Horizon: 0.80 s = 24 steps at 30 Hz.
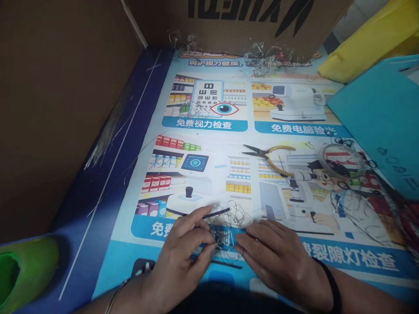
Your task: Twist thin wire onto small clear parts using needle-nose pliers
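Between my two hands is a loose tangle of thin bent wire [230, 218], curled into loops. My left hand [178, 257] pinches the wire from the left, with thumb and fingertips pressed together. My right hand [278, 257] has its fingers curled at the tangle's right side and grips the wire there. A short dark strip [218, 213] sticks out by my left fingertips. Below the tangle lies another thin dark strip [229, 263]. Pliers with yellow handles [266, 155] rest on the printed sheet beyond my right hand, jaws pointing left.
Cardboard [62, 87] walls the left side, and a printed box [222, 32] stands at the back. Tangled wire [270, 56] lies before it, straight wires [106, 137] on the left. A roll of clear tape [342, 160], a blue folder [376, 117] and a green container [29, 270] are nearby.
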Each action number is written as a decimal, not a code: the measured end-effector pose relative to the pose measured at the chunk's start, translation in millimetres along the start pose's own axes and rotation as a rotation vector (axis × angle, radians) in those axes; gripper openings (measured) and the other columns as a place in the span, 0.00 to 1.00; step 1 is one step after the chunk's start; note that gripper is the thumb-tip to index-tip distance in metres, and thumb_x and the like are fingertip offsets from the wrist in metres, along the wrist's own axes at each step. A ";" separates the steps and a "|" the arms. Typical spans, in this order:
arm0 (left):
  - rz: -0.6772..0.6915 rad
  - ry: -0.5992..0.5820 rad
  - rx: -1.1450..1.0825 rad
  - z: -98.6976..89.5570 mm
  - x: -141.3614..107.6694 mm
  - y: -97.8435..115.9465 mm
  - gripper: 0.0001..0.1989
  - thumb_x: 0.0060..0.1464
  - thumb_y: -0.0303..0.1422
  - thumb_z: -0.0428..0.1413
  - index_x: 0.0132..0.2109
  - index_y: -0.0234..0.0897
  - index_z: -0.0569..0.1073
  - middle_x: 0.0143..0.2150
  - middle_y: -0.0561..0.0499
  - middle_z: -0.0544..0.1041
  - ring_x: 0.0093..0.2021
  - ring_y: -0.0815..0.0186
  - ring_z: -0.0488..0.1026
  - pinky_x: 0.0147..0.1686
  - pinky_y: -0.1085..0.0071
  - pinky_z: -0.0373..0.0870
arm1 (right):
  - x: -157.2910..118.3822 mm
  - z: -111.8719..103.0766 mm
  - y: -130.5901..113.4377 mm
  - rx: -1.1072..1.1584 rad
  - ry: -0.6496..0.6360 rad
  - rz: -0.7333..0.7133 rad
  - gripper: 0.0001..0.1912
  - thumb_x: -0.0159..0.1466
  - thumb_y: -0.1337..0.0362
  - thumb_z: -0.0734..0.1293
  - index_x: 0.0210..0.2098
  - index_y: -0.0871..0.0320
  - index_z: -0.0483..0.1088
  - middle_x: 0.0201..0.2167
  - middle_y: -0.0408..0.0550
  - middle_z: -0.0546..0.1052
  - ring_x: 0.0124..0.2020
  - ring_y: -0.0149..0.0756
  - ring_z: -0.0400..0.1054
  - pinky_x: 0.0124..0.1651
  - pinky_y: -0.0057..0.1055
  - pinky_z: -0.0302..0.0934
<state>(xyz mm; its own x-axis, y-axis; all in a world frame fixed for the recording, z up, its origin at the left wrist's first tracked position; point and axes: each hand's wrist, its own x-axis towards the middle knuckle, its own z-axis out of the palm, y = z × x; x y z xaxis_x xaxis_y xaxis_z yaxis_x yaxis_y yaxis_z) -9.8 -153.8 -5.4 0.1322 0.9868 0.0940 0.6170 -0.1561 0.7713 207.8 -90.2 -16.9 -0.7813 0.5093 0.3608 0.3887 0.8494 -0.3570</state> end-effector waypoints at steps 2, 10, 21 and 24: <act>0.001 0.003 -0.005 0.1 0.2 0.1 0.06 0.53 0.22 0.52 0.34 0.37 0.69 0.55 0.44 0.66 0.45 0.63 0.70 0.43 0.61 0.72 | 0.8 -1.5 0.5 0.009 0.008 -0.001 0.08 0.59 0.68 0.66 0.39 0.60 0.69 0.29 0.47 0.71 0.31 0.35 0.65 0.34 0.34 0.60; 0.008 0.000 -0.001 1.3 1.8 -1.5 0.06 0.53 0.22 0.52 0.35 0.37 0.70 0.54 0.43 0.67 0.46 0.63 0.70 0.44 0.62 0.72 | -0.3 -4.2 1.5 0.008 0.024 0.002 0.07 0.60 0.67 0.65 0.39 0.59 0.69 0.30 0.47 0.71 0.31 0.35 0.65 0.34 0.33 0.60; 0.022 0.008 -0.019 0.2 1.7 -1.4 0.06 0.52 0.22 0.52 0.35 0.36 0.69 0.54 0.42 0.67 0.44 0.64 0.72 0.42 0.64 0.73 | -1.0 -4.4 2.8 0.008 -0.007 -0.013 0.09 0.60 0.68 0.64 0.42 0.60 0.68 0.30 0.47 0.72 0.31 0.35 0.66 0.35 0.34 0.62; 0.031 0.008 -0.013 0.2 1.7 -1.5 0.06 0.52 0.22 0.52 0.35 0.36 0.70 0.53 0.41 0.68 0.44 0.64 0.72 0.42 0.64 0.73 | -3.1 -6.0 1.8 0.009 0.023 -0.005 0.15 0.60 0.65 0.65 0.46 0.61 0.65 0.32 0.49 0.73 0.34 0.37 0.67 0.36 0.35 0.63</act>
<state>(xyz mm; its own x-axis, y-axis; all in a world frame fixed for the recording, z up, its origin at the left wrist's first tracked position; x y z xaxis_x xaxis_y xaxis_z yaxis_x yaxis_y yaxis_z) -10.4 -152.0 -6.5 0.1447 0.9818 0.1229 0.6023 -0.1860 0.7763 213.9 -89.5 -13.5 -0.7714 0.5086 0.3826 0.3809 0.8505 -0.3627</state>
